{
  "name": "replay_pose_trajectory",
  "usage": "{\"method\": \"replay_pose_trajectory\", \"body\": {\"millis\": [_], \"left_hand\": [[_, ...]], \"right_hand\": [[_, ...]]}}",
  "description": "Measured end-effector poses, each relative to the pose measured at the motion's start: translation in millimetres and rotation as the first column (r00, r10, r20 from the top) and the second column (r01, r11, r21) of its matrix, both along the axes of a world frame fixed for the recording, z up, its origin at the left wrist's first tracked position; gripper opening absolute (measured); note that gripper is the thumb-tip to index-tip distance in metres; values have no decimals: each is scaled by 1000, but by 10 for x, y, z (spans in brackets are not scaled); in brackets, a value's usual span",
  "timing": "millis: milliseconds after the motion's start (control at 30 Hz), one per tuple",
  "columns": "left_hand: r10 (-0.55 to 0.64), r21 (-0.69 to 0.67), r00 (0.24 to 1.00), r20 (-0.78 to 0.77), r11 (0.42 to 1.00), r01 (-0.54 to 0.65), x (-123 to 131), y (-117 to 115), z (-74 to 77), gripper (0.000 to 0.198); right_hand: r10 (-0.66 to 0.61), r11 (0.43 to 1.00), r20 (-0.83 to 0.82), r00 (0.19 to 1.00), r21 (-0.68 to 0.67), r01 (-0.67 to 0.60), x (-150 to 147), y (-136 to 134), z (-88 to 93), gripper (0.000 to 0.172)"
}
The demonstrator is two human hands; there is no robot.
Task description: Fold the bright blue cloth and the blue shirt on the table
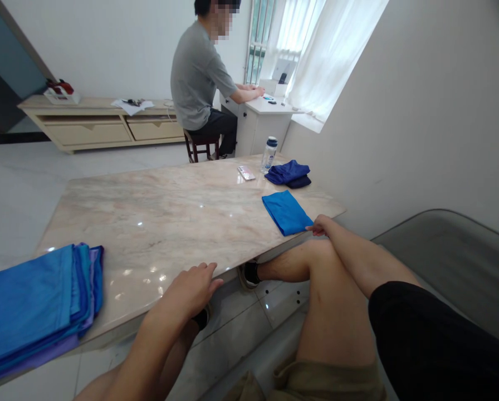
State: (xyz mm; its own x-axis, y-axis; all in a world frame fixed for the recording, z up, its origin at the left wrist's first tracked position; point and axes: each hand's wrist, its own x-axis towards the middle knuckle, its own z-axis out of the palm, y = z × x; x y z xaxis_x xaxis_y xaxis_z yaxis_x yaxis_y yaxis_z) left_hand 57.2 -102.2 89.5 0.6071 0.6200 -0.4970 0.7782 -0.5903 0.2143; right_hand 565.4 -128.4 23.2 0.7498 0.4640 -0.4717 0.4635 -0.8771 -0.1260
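Observation:
My left hand (190, 291) rests palm down on the near edge of the marble table (157, 217), fingers stretched flat and holding nothing. My right hand (322, 225) reaches to the table's right edge and pinches the near corner of a folded bright blue cloth (286, 211). A stack of several blue and purple cloths (36, 303) lies at the table's near left corner, well left of my left hand. A crumpled dark blue cloth (288, 173) sits at the far right of the table.
A phone (246, 173) and a clear water bottle (269, 153) stand near the far right of the table. A person in a grey shirt (197, 78) sits on a stool at a white desk (260, 120) by the window. A low cabinet (99, 122) lines the back wall.

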Motion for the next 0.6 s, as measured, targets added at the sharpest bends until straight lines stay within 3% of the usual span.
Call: {"method": "replay_pose_trajectory", "body": {"millis": [133,333,367,467,600], "left_hand": [[26,-5,1000,-16,1000,-26,-157,-17,-93,48],[104,-22,995,7,994,-104,-423,23,-275,51],[118,-17,993,12,993,-118,-466,45,-306,52],[152,33,986,70,987,-155,-609,152,-405,53],[218,168,958,188,954,-250,-917,358,-451,54]], "right_hand": [[23,992,85,996,-128,-12,-79,66,151,16],[217,976,193,957,-22,-217,-431,347,385,5],[263,963,165,951,8,-268,-532,420,405,3],[432,895,17,902,113,-431,-889,654,418,21],[618,785,-212,757,128,-606,-1472,962,373,26]]}}
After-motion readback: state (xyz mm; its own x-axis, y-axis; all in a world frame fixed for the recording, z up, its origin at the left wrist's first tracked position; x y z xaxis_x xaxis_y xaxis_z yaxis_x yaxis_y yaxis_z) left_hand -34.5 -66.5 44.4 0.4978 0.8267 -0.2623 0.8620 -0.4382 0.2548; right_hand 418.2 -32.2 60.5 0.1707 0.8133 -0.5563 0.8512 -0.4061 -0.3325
